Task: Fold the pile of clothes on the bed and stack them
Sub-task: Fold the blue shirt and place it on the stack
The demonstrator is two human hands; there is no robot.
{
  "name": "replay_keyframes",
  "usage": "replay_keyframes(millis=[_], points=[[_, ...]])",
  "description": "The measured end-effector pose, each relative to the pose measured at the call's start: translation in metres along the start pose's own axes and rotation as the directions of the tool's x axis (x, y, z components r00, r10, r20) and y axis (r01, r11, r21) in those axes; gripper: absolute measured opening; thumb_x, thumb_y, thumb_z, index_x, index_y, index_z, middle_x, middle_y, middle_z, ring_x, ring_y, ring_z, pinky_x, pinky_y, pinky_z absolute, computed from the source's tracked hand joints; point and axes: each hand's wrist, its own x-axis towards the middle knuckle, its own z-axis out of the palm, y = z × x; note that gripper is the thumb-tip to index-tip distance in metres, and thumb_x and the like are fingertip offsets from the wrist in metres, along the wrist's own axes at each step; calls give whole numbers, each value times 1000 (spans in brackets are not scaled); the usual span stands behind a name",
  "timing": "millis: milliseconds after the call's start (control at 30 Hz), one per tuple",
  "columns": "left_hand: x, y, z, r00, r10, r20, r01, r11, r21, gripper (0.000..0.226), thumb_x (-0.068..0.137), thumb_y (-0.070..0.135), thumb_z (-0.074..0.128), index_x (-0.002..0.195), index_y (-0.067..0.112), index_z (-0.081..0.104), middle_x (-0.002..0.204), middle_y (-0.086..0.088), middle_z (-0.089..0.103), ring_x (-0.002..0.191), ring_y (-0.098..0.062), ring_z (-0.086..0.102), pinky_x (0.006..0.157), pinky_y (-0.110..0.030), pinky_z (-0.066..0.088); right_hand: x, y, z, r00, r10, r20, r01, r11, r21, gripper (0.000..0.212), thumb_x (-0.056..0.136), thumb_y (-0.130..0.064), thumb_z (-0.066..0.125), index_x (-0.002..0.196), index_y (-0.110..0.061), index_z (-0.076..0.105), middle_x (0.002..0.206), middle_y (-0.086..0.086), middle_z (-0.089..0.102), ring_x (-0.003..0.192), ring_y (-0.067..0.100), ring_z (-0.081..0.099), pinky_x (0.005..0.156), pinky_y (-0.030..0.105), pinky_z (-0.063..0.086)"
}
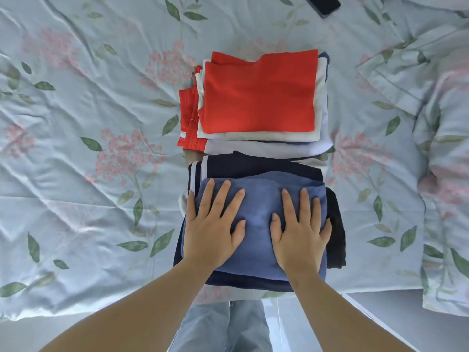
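**Step in hand:** pressing flat the folded blue garment (257,250), the top item of the near stack (248,283). The left hand (210,224) and the right hand (302,229) lie palm-down on it, side by side, with a strip of blue cloth showing between them. The fingers (223,196) of both hands are straight and spread. They are released and grasp nothing; they only press on the cloth.

**Location of the work:**
- The blue garment lies directly under the fingers.
- A navy garment (253,165) with white stripes shows just beyond the fingertips.
- A black garment (336,224) projects just outside the outer fingers of the right hand.
- The near stack sits at the near edge of the bed (76,148).
- A second stack (266,148) lies further beyond the fingertips. It is topped by a folded red garment (258,97), and red shorts (189,118) protrude on its left side.
- A phone (322,5) lies well beyond both stacks.

**Progress:** no unfolded clothing is in view. The folding therefore appears to be complete or nearly so.

**Next move (judgement):**
1. Lift both hands straight up, so that the top layer is not dragged off its fold.
2. Tuck the projecting black garment in line with the other edges.
3. If one stack is required, slide the fingers under the lowest layer from both sides and support the whole pile while moving it. The layers are soft and will likely slip against each other.
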Motion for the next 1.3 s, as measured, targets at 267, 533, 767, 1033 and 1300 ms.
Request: replay_keyframes(millis=[267,533,767,1033,1300], points=[[-3,-2,30,996,46,-79,-47,999,-10,53,86,40,40,137,26,37,143,-5,37,136,-33,28,110,-54,16,4,10,35,993,0,-121,4,999,34,52,87,-40,34,137,-29,37,143,13,45,130,36,38,94,60,38],[-4,-8,7,932,-354,-79,281,842,-460,72,82,59,44,143,24,28,151,-5,25,138,-21,26,110,-38,25,6,18,16,979,25,-201,26,969,247,64,84,-52,41,140,-24,32,148,11,39,134,33,39,100,56,36],[-1,-35,-2,627,-396,671,727,-11,-686,118,58,54,76,149,29,5,136,9,34,107,-17,49,74,-21,44,29,63,-2,912,264,314,-405,702,586,113,42,-77,64,138,-29,29,134,-3,43,123,25,46,100,56,39],[1,-50,11,598,-262,757,766,-92,-637,130,36,57,78,147,38,14,143,1,40,118,-22,52,99,-43,43,45,84,8,769,-31,638,-600,310,738,88,50,-59,78,126,-37,40,121,-6,60,103,20,64,81,45,56],[2,-48,17,633,-281,721,735,-76,-674,108,39,56,73,136,39,30,126,7,51,106,-12,55,86,-31,44,53,90,5,714,-29,700,-663,294,688,50,80,-39,68,122,-33,41,111,-3,61,93,20,63,60,33,49]])
